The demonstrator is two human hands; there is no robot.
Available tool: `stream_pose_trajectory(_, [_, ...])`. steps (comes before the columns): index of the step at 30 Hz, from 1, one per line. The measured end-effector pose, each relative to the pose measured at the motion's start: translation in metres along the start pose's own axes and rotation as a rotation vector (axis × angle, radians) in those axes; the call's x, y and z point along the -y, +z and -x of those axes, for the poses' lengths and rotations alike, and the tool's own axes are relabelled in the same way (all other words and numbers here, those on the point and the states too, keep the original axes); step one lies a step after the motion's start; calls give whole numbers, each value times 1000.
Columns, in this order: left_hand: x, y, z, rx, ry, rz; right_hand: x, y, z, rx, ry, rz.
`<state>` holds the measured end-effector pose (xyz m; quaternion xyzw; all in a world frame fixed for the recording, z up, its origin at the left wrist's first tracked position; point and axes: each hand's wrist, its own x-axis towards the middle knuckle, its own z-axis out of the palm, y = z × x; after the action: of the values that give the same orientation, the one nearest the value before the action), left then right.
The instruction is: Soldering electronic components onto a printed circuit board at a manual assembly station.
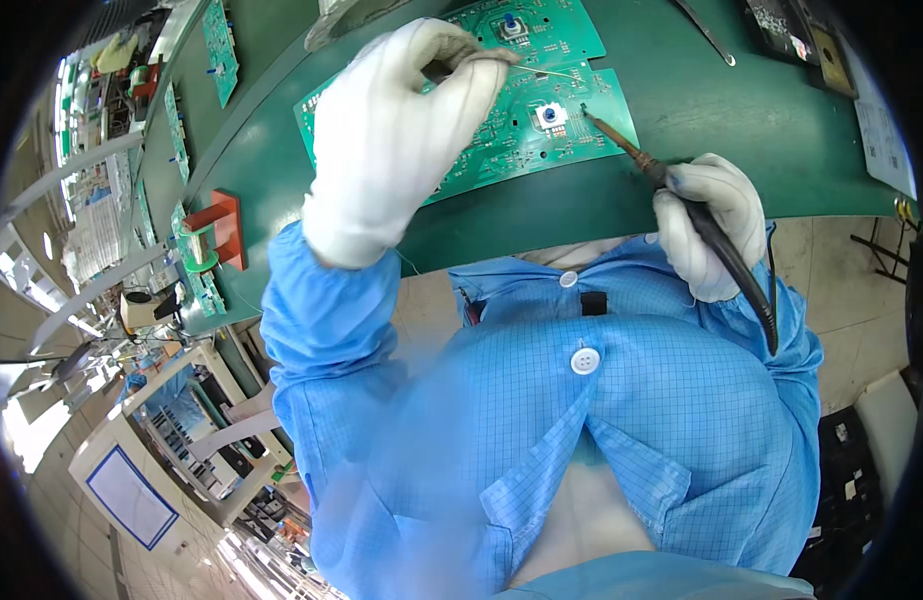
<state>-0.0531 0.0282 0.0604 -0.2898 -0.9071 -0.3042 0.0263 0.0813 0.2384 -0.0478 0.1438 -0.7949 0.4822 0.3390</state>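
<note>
My left hand [396, 130], in a white glove, pinches a thin length of solder wire [549, 72] over the green circuit board [481, 165]. My right hand [716, 220], gloved as well, grips a soldering iron [701, 215] with a black cable. The iron's tip points left, at the board beside a white square part with a blue knob [549, 116]. Whether the tip touches the board I cannot tell. Behind it lies a second board section [571, 30] with another blue knob [511, 28]. My left hand hides part of the boards.
On the green mat [761, 150] a red-brown stand [226, 230] holds a solder spool [196, 250] at the left. More circuit boards [219, 50] stand along the left side. Tweezers [706, 35] lie at the top right, near a dark device [781, 30] and a paper sheet [886, 140].
</note>
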Motion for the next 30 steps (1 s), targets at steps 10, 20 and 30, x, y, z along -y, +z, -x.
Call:
stream_pose_trajectory(10, [14, 9, -12, 98, 338, -379, -1, 7, 1, 16, -113, 100])
stream_pose_trajectory(20, [-5, 10, -14, 116, 269, -419, -3, 3, -1, 111, -109, 72])
stream_pose_trajectory(30, [-4, 15, -14, 120, 367, -384, -5, 3, -3, 145, -103, 65])
